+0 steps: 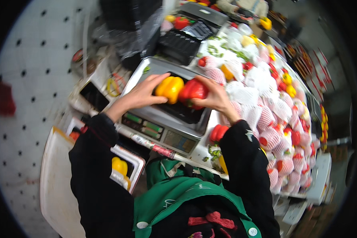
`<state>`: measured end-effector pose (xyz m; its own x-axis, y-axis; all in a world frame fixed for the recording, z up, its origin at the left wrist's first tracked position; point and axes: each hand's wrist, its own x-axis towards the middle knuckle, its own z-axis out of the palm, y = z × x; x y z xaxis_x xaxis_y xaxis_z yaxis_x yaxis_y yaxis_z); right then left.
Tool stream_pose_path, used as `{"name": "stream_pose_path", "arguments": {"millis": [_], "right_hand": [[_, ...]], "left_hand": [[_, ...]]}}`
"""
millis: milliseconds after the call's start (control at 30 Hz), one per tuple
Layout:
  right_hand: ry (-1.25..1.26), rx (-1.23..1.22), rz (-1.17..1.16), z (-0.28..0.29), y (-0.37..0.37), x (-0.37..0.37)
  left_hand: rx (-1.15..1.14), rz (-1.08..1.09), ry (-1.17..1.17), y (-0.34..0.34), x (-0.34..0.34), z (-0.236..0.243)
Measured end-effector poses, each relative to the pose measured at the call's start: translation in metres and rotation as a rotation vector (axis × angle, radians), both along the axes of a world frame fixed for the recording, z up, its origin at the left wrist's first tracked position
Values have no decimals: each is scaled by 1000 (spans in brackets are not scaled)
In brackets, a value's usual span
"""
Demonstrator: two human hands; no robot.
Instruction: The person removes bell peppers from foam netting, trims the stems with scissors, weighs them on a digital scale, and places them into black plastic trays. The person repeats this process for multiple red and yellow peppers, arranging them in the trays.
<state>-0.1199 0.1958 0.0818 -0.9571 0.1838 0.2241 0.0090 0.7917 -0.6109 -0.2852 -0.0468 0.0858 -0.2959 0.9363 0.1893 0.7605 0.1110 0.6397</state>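
My left hand [148,92] is closed around a yellow bell pepper [170,89]. In my right hand [215,97] is a red bell pepper [194,92], gripped from its right side. The two peppers sit side by side, touching or nearly so, over a black plastic tray [181,112]. That tray lies on the metal pan [141,73] of a weighing scale, whose panel with green displays [146,127] faces me. Whether the peppers rest on the tray's bottom or hang just above it, I cannot tell.
Many peppers in foam net sleeves [265,117] pile up on the table to the right. Stacked black trays [182,45] stand beyond the scale. A phone [94,96] lies left of it. A white container with yellow peppers [119,166] is at lower left. Another person [248,6] works at the far side.
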Motion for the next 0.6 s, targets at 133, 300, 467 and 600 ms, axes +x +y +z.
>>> {"name": "stream_pose_path", "arguments": {"millis": [133,300,467,600], "right_hand": [[261,-32,-65,-10,-25,4],[352,-112,-89,-41,-49,42],[207,-55,-27,-20,-43,96],[25,-30,-199,5,-8,177]], "left_hand": [[-51,101,63,9,8,-15],[-22,118,174,26,18,-11],[0,153,224,29,17,-18],[38,202,167,32,20,-19]]}}
